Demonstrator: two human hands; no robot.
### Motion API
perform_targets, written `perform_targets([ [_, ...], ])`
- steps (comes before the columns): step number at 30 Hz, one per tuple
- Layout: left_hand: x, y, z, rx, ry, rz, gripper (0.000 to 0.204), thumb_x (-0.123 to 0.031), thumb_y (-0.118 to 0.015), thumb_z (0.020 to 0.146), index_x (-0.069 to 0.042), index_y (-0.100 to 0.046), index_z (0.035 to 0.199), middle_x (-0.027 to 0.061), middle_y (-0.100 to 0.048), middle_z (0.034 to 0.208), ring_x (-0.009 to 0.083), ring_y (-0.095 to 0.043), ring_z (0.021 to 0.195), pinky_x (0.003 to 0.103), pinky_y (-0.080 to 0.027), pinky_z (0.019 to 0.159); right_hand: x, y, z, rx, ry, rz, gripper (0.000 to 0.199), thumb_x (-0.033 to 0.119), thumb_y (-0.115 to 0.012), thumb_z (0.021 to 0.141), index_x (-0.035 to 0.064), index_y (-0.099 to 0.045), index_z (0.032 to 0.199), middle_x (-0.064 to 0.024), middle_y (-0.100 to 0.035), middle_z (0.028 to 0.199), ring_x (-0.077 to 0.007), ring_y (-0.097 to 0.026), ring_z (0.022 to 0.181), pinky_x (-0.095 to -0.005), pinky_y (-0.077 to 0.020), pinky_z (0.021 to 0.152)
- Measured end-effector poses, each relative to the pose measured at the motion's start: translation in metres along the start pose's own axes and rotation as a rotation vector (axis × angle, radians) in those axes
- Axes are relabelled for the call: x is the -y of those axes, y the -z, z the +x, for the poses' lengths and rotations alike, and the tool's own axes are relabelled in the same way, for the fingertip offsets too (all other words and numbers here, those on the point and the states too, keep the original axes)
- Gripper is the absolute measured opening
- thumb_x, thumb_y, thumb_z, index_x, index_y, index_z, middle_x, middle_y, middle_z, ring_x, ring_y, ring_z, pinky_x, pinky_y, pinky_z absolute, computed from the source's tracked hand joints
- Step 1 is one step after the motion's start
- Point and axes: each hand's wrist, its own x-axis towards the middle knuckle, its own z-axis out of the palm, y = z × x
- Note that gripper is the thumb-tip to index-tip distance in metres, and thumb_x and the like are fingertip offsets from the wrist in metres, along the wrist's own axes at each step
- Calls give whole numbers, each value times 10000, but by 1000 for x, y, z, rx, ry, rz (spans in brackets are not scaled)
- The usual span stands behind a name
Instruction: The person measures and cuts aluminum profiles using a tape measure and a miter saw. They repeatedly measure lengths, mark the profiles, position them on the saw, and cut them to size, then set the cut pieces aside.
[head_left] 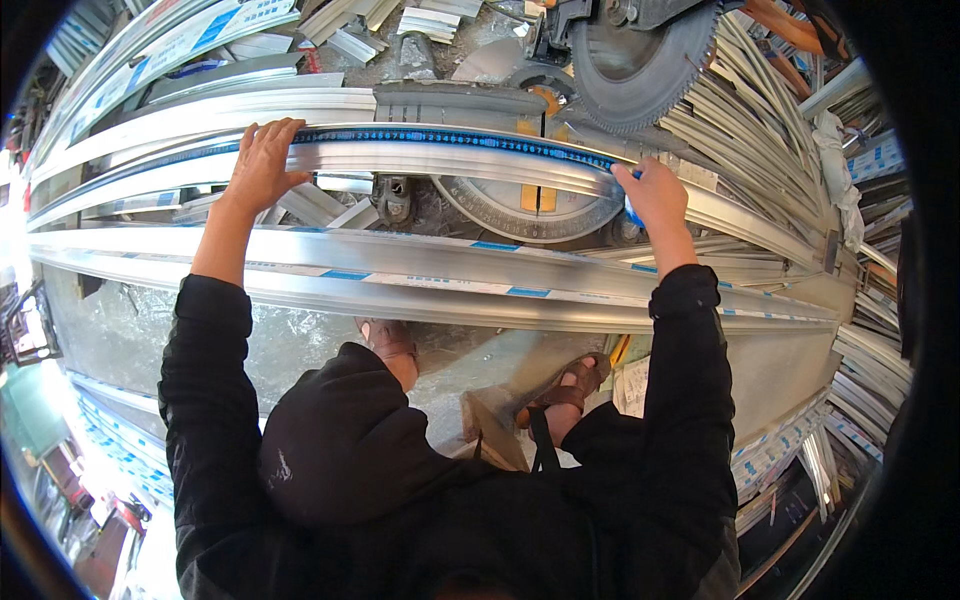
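A long silver aluminium profile (430, 163) lies crosswise in front of me. Along its far edge stretches a black tape measure (440, 137) with blue markings, running on leftward past my left hand. My left hand (262, 170) is closed over the profile and the tape, fingers at the far edge and thumb on the near side. At the right, my right hand (652, 198) pinches the tape measure against the profile; a bit of blue shows below its fingers. Behind the profile is a saw with a round toothed blade (645, 65), raised above a round scaled base (540, 228).
Nearer to me, more long profiles (440, 295) with blue-and-white film run crosswise. Stacked strips (755, 130) fill the far right, and offcuts (350, 45) lie at the back. My sandalled feet (570, 390) stand below, beside a brown board (490, 430).
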Motion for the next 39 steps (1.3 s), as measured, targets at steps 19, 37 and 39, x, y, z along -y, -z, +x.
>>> perform_targets([
  [19, -301, -27, 80, 155, -619, -49, 843, -551, -587, 932, -10, -339, 1529, 213, -273, 1618, 362, -295, 1481, 482, -282, 1194, -5, -12, 23, -33, 150, -29, 464, 489, -703, 803, 37, -757, 897, -213, -726, 931, -402, -699, 905, -490, -550, 802],
  [37, -316, -26, 80, 183, -585, -2, 787, -501, -644, 875, -1, -449, 1451, 225, -336, 1579, 366, -356, 1438, 493, -347, 1161, -32, -237, -216, 158, 689, -103, 265, 173, -577, 948, 42, -629, 1172, -176, -651, 1113, -355, -643, 1009, -460, -510, 910],
  [39, -317, -21, 78, 188, -588, -10, 834, -537, -639, 876, 38, -434, 1444, 248, -327, 1577, 374, -335, 1449, 468, -323, 1170, -30, -240, -208, 109, 648, -4, 259, 169, -564, 954, 40, -631, 1168, -179, -655, 1116, -358, -643, 1010, -464, -507, 916],
])
